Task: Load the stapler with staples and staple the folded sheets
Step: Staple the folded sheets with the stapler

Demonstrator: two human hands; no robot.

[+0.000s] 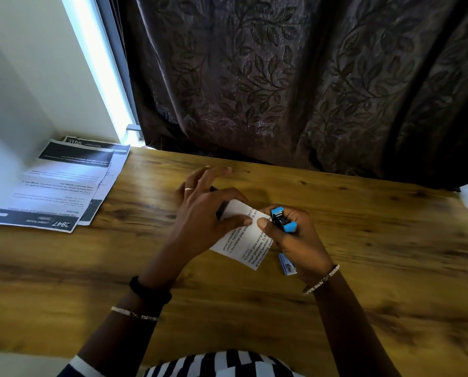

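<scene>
A small blue and black stapler (283, 221) is gripped in my right hand (292, 238), its mouth at the right edge of the folded printed sheets (245, 242). My left hand (205, 210) pinches the top part of those sheets between thumb and fingers, holding them just above the wooden table (377, 254). A small blue staple box (287, 264) lies on the table beneath my right hand, partly hidden by it.
A stack of unfolded printed sheets (64, 186) lies at the table's far left corner against a white wall. A dark leaf-patterned curtain (309, 77) hangs behind the table's far edge.
</scene>
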